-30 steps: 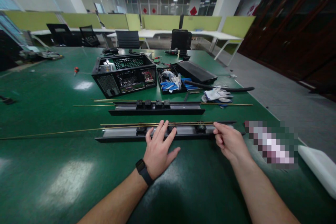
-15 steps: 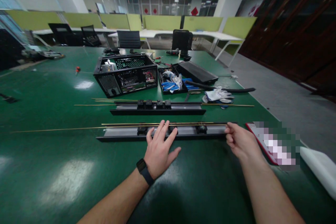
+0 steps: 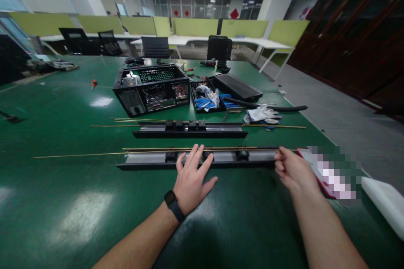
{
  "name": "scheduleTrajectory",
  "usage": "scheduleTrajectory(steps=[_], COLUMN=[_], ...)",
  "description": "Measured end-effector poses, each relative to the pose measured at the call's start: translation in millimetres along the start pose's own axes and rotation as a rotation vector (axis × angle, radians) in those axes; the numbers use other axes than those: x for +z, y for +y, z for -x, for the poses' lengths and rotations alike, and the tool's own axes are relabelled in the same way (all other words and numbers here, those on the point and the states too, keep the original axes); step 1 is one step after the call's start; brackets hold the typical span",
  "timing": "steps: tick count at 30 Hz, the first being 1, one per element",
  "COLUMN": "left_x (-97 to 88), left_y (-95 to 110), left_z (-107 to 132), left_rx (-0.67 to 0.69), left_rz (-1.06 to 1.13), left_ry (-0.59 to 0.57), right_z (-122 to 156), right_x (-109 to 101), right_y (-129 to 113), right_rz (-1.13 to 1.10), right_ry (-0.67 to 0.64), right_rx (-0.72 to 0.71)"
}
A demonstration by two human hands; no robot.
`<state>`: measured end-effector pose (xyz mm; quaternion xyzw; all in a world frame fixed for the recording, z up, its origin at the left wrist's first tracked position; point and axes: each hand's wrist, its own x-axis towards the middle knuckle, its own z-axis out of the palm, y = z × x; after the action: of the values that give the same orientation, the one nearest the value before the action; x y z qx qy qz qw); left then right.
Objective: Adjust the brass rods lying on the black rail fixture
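In front of me lies a long black channel rail with a pale inner face and several small black blocks set along it. Thin brass rods run lengthwise over these blocks, one sticking far out to the left. My left hand, fingers spread, rests on the middle of the rail and rods, covering part of one block. At the rail's right end my right hand pinches a brass rod between thumb and forefinger. A watch is on my left wrist.
A second rail with blocks and rods lies just behind. Farther back are an open black computer case, a tray of gloves, a black panel and loose gloves. A red-edged, blurred-out object lies at right.
My right hand has moved a little to the right, drawing the brass rod along; its left end has slid rightward. My left hand has stayed in place.
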<state>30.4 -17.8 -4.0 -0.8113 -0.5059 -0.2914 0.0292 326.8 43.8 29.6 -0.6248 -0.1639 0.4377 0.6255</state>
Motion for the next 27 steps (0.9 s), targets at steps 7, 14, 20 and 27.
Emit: scheduleTrajectory(steps=[7, 14, 20, 27], left_x=[-0.2, 0.8, 1.2, 0.0], left_y=[1, -1, 0, -1], left_z=[0, 0, 1, 0], left_rx=[0.002, -0.006, -0.003, -0.005], left_rz=[-0.002, -0.006, -0.004, -0.002], left_ry=[0.01, 0.002, -0.004, -0.01], right_z=[19, 2, 15, -6], right_x=[10, -1, 8, -7], right_y=[7, -1, 4, -6], right_rz=[0.069, 0.004, 0.042, -0.02], right_ry=[-0.285, -0.017, -0.197, 0.013], right_rx=[0.08, 0.013, 0.069, 0.036])
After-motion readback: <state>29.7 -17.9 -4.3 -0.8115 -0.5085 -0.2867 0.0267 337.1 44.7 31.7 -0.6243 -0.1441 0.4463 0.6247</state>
